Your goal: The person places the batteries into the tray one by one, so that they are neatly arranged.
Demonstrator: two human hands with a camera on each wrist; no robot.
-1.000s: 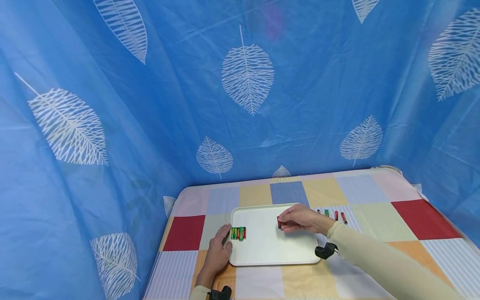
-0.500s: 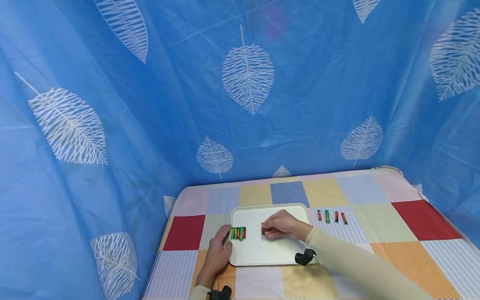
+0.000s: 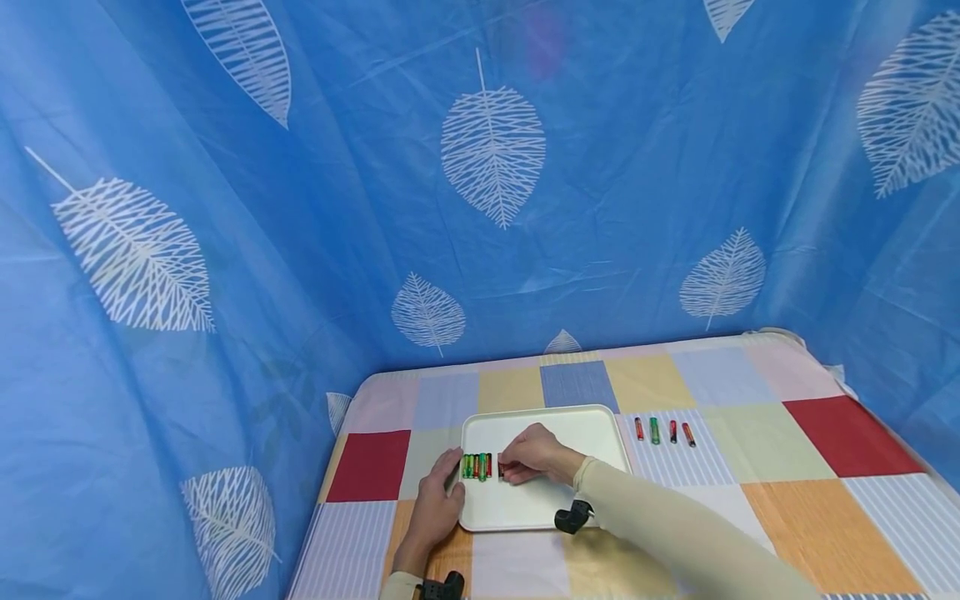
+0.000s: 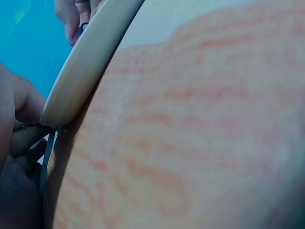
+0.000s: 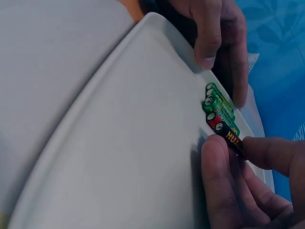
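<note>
Between thumb and fingers my right hand pinches a dark battery with a red part, held over the tray. It is just right of a row of batteries, green and red, lined up at the left end of the white tray. My left hand holds the tray's left rim, its thumb at the edge and its fingers along the outside. In the left wrist view, the tray's side shows beside that hand, which is partly cut off.
Right of the tray, several batteries lie apart on the cloth, among them a green battery and a red battery. A patchwork tablecloth covers the table. Blue leaf-print curtains stand behind and at the sides.
My right hand has carried the pinched battery leftward across the tray, close to the row. The left hand has stayed at the tray's left rim.
</note>
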